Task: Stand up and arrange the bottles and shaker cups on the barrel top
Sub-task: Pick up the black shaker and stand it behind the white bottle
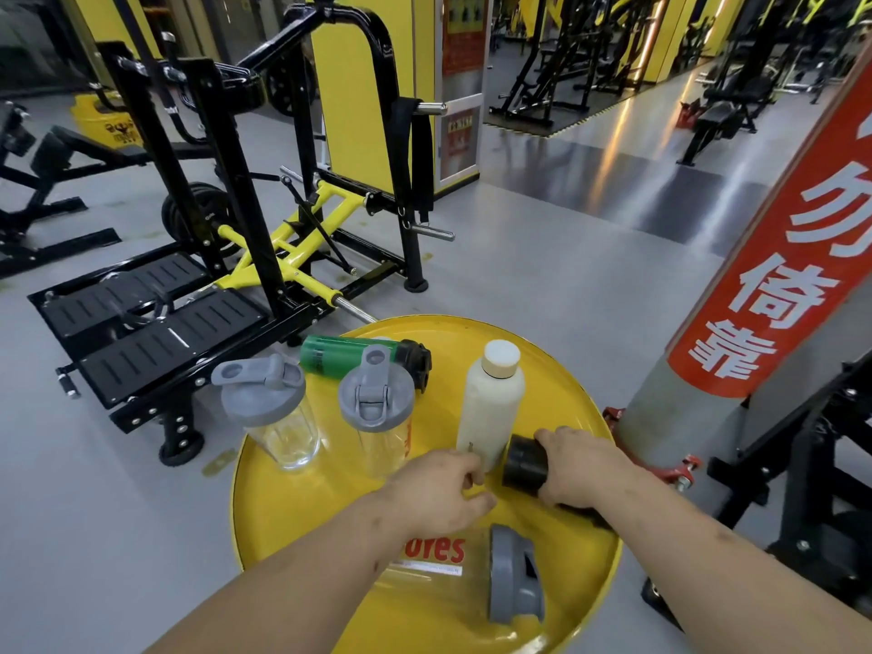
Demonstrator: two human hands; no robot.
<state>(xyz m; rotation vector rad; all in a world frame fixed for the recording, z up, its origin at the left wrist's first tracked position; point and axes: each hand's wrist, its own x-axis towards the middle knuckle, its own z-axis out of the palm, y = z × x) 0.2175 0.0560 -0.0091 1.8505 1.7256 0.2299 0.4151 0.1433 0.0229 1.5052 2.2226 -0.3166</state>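
On the yellow barrel top point(292, 502) two clear shaker cups with grey lids stand upright, one at the left point(269, 413) and one in the middle point(377, 417). A white bottle point(493, 398) stands right of them. A green bottle point(349, 356) with a black cap lies on its side at the back. Another clear shaker cup point(472, 582) with a grey lid lies on its side near me. My right hand point(580, 469) grips a black bottle point(524, 462) lying on the barrel. My left hand point(439, 493) hovers beside the white bottle's base, fingers curled, holding nothing that I can see.
A black and yellow weight machine point(264, 219) stands on the grey floor behind the barrel. A grey pillar with a red banner point(755, 285) rises at the right, close to the barrel's edge. More gym equipment fills the far background.
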